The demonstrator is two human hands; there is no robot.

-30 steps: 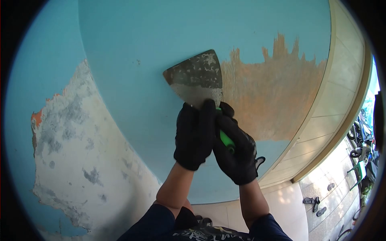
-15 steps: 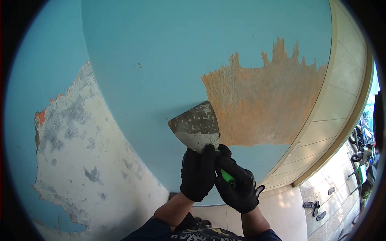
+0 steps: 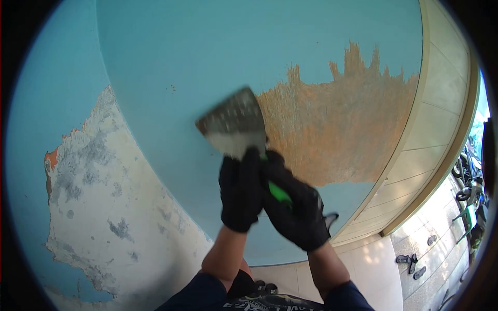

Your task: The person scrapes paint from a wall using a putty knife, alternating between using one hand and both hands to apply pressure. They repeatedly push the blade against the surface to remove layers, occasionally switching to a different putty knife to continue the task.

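Observation:
Both of my hands wear black gloves and grip one wide paint scraper (image 3: 236, 122). Its blade is smeared with dark and pale residue and overlaps the blue wall (image 3: 171, 46), with its edge angled up and to the left. My right hand (image 3: 295, 202) is wrapped round the green handle. At the base of the blade, my left hand (image 3: 241, 192) is closed with its fingers pressed on the metal. Just right of the blade lies a scraped brown-orange patch (image 3: 337, 129) with a ragged upper edge. The blade's right corner meets the left border of that patch.
To the left, the adjoining wall has a large peeled whitish area (image 3: 98, 202). A cream-coloured frame (image 3: 441, 103) borders the blue wall on the right. Sandals (image 3: 410, 262) lie on the tiled floor, and motorcycles (image 3: 467, 186) stand at far right.
Both hands have moved up and left, carrying the scraper higher along the blue wall beside the brown patch. My arms reach further forward, and the view has shifted slightly.

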